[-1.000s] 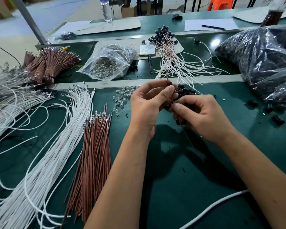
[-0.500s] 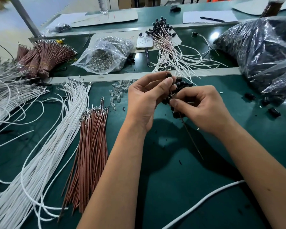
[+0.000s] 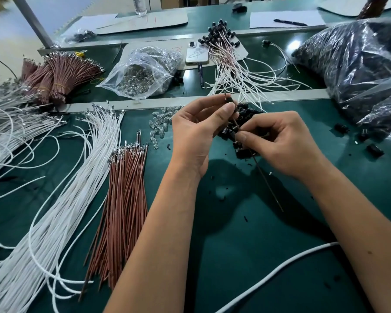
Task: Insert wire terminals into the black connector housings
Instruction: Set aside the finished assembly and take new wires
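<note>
A green worktop [image 3: 246,256] carries loose white wires [image 3: 61,199] at the left, with a flat bundle of brown wires [image 3: 124,199] just beside them. Small clear bulbs [image 3: 159,125] and a heap of black housings [image 3: 242,123] lie nearer the middle. A clear bag [image 3: 142,73], a phone [image 3: 196,53] and finished wire sets [image 3: 235,64] lie farther back, and big dark bags [image 3: 357,64] lie at the right.

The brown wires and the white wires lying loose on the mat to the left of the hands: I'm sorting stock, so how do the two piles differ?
The brown wires lie straight and packed in a tidy bundle; the white wires fan out, several looping and curling away. The white wires run visibly longer, reaching the frame's bottom edge, while the brown wires stop short of it. Both piles have metal terminals at their far ends and rest on the green mat.
</note>
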